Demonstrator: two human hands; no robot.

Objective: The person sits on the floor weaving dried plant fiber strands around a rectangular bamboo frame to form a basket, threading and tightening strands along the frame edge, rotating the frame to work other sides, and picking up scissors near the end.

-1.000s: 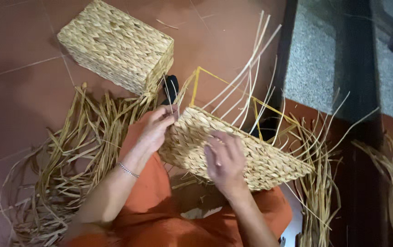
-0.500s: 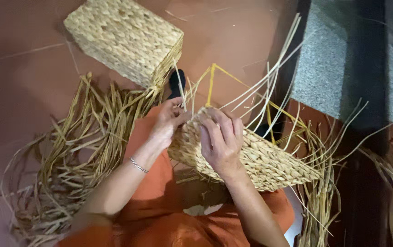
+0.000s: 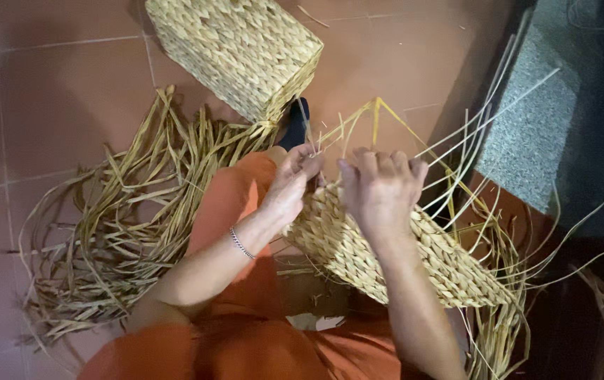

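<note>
While hands [image 3: 337,186] pinch stiff strands [image 3: 456,134], ribbed straw panel [image 3: 386,253]

Two woven baskets: one finished basket [image 3: 235,53] upper left, one half-woven basket [image 3: 393,257] at centre; two hands; one bracelet [image 3: 240,243].

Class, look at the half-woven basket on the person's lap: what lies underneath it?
Under the half-woven basket show the orange trousers and loose straw strands. Whatever lies beneath its middle is covered by the weave, the left hand and the right hand.

Reddish-brown floor tiles [image 3: 55,112] meet a grey speckled stone slab [image 3: 534,134] at right.
</note>
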